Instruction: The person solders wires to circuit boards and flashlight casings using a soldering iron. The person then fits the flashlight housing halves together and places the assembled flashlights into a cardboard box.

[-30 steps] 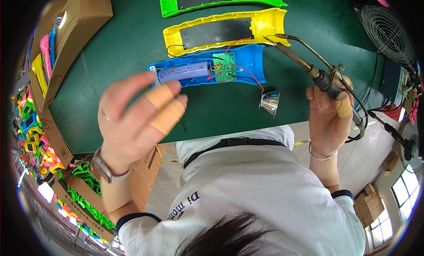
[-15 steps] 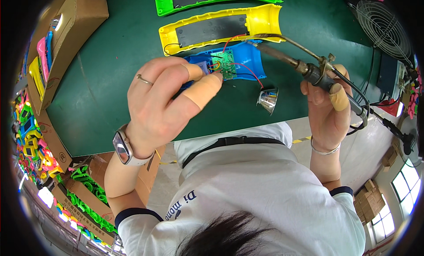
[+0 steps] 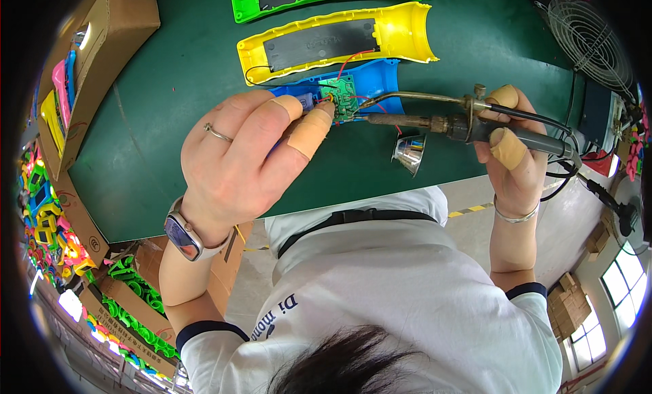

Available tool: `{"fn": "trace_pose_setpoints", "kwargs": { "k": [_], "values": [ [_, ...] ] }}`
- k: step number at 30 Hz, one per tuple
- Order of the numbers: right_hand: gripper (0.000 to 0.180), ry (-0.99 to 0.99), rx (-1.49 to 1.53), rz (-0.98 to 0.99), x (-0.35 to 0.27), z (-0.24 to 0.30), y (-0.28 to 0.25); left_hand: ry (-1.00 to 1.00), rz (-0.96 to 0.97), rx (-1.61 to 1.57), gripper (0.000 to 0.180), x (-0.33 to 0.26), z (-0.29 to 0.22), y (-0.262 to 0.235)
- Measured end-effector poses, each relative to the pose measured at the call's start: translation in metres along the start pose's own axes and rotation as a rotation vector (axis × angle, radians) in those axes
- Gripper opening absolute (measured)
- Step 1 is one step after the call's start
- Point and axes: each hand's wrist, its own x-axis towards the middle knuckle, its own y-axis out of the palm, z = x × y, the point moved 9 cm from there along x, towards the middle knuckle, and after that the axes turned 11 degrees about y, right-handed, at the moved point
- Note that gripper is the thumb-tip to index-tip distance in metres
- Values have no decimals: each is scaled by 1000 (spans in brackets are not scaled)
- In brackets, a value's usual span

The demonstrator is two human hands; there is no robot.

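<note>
My left hand (image 3: 234, 156), with taped thumb and forefinger, pinches at the left side of a green circuit board (image 3: 345, 87). Thin wires show beside the fingertips; what exactly they grip is hidden. The board lies in a blue plastic shell half (image 3: 386, 78), beside a purplish-blue block (image 3: 305, 100). In my right hand (image 3: 517, 156), fingers also taped, is a soldering iron (image 3: 458, 128) with a thin feed tube (image 3: 421, 95) clamped along it. Its tip points left, at the board's lower right edge. A shiny cone-shaped reflector (image 3: 409, 153) sits just below the iron.
Behind the blue shell lie a yellow shell half (image 3: 411, 34) and a green one (image 3: 244, 5), both with black panels. A cardboard box (image 3: 125, 34) with coloured parts stands left on the green table (image 3: 146, 156). A round wire fan guard (image 3: 589, 44) is far right.
My right hand has lowered the soldering iron, levelling it and bringing its tip down to the circuit board. My left hand keeps its pinch, shifted slightly left in the picture.
</note>
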Motion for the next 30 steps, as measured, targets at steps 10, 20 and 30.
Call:
{"fn": "trace_pose_setpoints", "kwargs": {
  "k": [10,20,30],
  "values": [
    [23,39,-97,25,3,-4,7,12,-11,12,32,-2,0,0],
    [23,35,-91,-78,-3,-8,6,3,10,-2,30,1,0,0],
    [28,6,181,67,-3,-10,-8,3,26,7,28,2,-1,-1]
  ]
}}
